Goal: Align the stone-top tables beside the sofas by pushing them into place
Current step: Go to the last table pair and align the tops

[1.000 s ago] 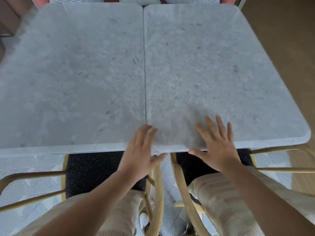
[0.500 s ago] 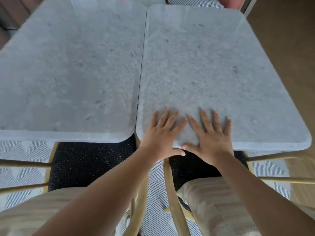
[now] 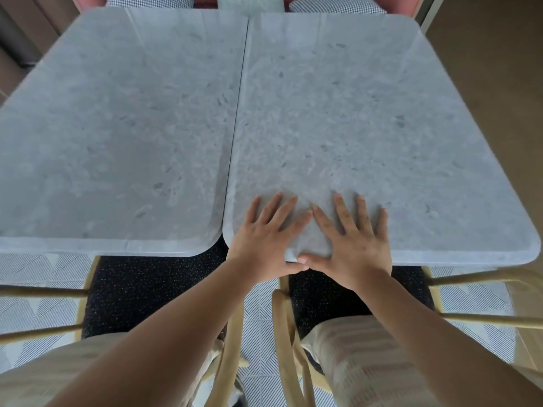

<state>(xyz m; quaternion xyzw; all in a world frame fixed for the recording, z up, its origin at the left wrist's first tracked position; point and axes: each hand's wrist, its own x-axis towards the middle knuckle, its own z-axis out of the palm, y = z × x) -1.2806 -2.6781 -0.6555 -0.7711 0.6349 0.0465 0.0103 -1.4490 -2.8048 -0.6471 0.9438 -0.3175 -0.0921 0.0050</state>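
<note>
Moved since a second ago: left hand [image 3: 261, 242], off the seam between the two tops and fully onto the right stone-top table [image 3: 367, 113], close beside the right hand [image 3: 355, 245]. Near edges of the tops, roughly level then, now stepped. Against half a second ago, little change: same placing of both hands, same offset.

Head view, task items. Two grey stone tops with pale mottling, rounded corners and a thin bevelled rim, set side by side, long edges touching or nearly so along a dark seam. Left stone-top table [image 3: 117, 127] filling the left half of the frame. Right one filling the right half, its near edge closer to the person than its neighbour's. Far ends of both just short of a pink sofa [image 3: 396, 4] with checked cushions [image 3: 338, 7].

Hands. Both laid flat on the near strip of the right top, palms down, fingers straight and spread, nothing gripped. Thumb tips meeting at the near rim.

Surroundings. Two pale wooden chairs [image 3: 282, 333] with dark speckled seats tucked under the near edges. Line-patterned rug [image 3: 29, 274] beneath. Light striped trousers [image 3: 352, 362] at the bottom. Brown floor [image 3: 499, 83] at right.
</note>
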